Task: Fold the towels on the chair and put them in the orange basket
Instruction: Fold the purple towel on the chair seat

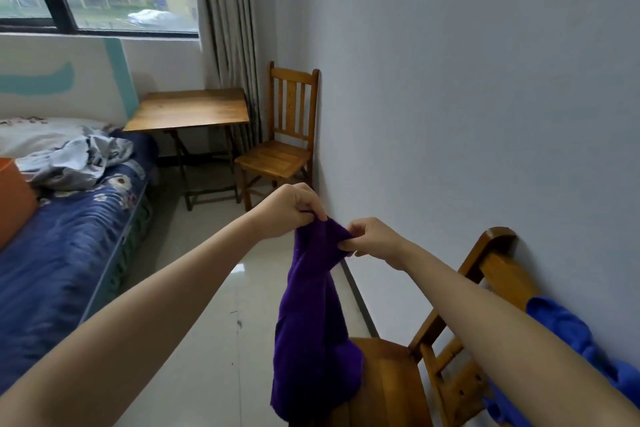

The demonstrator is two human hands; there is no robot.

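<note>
So both hands are up in front, close together. The left hand [294,206] pinches the top edge of a purple towel [311,340] with curled fingers, and the right hand [372,239] pinches the same edge just beside it, thumb on top. The towel hangs down all bunched and twisted, and its bottom end covers the front corner of the near wooden chair [388,388]; can't tell if it actually rests on the seat. A blue towel [554,322] is draped over that chair's backrest, right by the right forearm. The orange basket [14,198] sits way off to the left on the bed [52,270], only a corner of it showing. Further back there's a folding wooden table [188,109] and a second wooden chair [277,156] against the wall.
</note>
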